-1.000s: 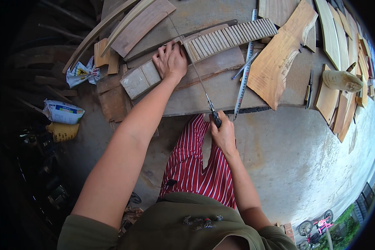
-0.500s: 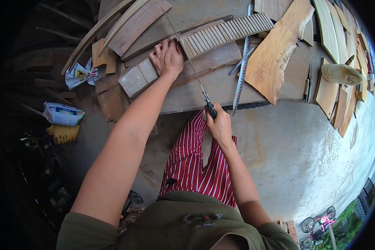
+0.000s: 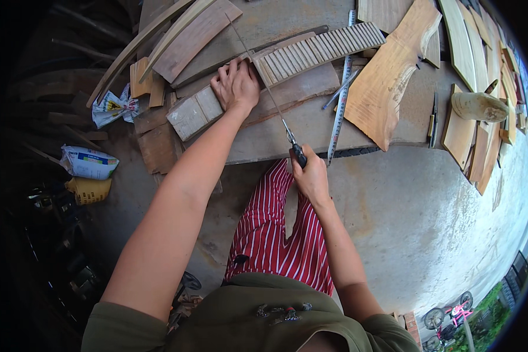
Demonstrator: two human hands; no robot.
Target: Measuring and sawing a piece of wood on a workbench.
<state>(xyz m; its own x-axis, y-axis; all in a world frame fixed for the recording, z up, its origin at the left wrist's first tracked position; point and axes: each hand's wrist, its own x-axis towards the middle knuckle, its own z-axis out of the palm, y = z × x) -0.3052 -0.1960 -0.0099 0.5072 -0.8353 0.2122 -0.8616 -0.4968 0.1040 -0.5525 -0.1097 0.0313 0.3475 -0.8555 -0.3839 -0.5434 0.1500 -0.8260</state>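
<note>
The blade of the saw (image 3: 274, 101) crosses the wood just beside the left hand (image 3: 236, 85); if it jumps from its line, I think it could cut the fingers. The grooved block (image 3: 320, 54) lies on boards on the desk (image 3: 311, 136); an uneven support might let it rock and pinch the blade. The thin blade could also bend if pushed at an angle.

The fingers of the left hand are a little apart, bent over the wood; whether they grip its far edge I cannot tell. Those of the right hand (image 3: 311, 176) are closed around the saw handle.

I count one saw, one tape (image 3: 338, 120), one pen (image 3: 340, 89), one wavy slab (image 3: 393, 76), one log (image 3: 480, 106) and three bags (image 3: 90, 160) at left. The boards overlap too much for counting.
</note>
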